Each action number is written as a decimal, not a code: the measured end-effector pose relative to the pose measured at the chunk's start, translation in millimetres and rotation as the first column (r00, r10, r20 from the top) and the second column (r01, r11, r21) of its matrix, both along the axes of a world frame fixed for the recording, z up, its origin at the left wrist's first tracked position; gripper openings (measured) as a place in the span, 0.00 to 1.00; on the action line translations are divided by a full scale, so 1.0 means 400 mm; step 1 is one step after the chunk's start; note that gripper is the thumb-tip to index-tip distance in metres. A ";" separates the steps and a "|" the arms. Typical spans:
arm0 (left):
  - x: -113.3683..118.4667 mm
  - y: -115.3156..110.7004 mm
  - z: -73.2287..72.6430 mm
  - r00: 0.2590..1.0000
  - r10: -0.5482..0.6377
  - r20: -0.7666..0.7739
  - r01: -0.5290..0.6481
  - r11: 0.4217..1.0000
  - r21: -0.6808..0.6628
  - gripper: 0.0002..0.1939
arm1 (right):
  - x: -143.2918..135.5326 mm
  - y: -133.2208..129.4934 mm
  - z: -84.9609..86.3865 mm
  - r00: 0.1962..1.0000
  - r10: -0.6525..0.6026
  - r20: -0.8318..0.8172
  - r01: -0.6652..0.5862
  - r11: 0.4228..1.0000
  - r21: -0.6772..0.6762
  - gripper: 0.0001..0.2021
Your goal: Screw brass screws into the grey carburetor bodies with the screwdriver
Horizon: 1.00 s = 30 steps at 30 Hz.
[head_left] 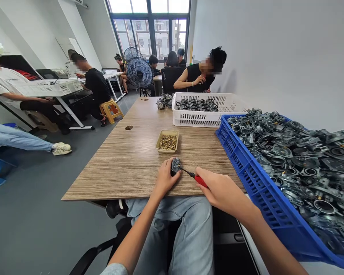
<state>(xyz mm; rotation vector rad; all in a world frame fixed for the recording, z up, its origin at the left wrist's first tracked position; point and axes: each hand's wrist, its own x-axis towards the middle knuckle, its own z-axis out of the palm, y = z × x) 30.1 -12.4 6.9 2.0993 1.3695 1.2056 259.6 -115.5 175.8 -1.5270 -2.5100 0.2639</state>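
My left hand point(166, 177) is closed around a small grey metal carburetor body point(176, 165), held near the table's front edge. In my right hand point(218, 187) is a screwdriver point(199, 180) with a red and black handle. Its dark shaft points left, and the tip meets the carburetor body; the exact contact point is too small to make out. Just beyond my left hand sits a shallow beige tray point(157, 149) holding many small brass-coloured parts point(168, 142).
On my right, a blue crate point(240, 152) is heaped with metal carburetor bodies point(298, 152). Behind it, a white crate point(195, 119) holds more dark parts, with several others point(164, 101) beside it. A person point(202, 76) sits across the wooden table point(111, 175). A fan point(139, 72) stands farther back.
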 end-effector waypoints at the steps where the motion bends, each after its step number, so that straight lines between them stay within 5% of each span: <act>1: 0.000 0.000 0.000 1.000 0.000 0.002 0.000 1.000 -0.001 0.31 | -0.002 -0.001 0.000 1.000 0.006 0.004 -0.006 1.000 -0.002 0.04; 8: 0.001 0.002 -0.006 1.000 0.003 0.005 -0.003 1.000 -0.004 0.31 | -0.005 0.004 -0.014 0.999 0.043 0.001 -0.043 0.999 -0.032 0.05; 22: -0.001 0.003 -0.011 1.000 -0.005 -0.004 0.005 1.000 -0.006 0.32 | 0.011 0.032 -0.025 0.967 -0.089 -0.238 0.122 0.984 0.129 0.06; 30: -0.001 0.003 -0.008 1.000 -0.002 -0.011 0.002 1.000 -0.014 0.32 | 0.028 0.056 -0.048 0.964 -0.151 -0.217 0.166 0.985 0.052 0.03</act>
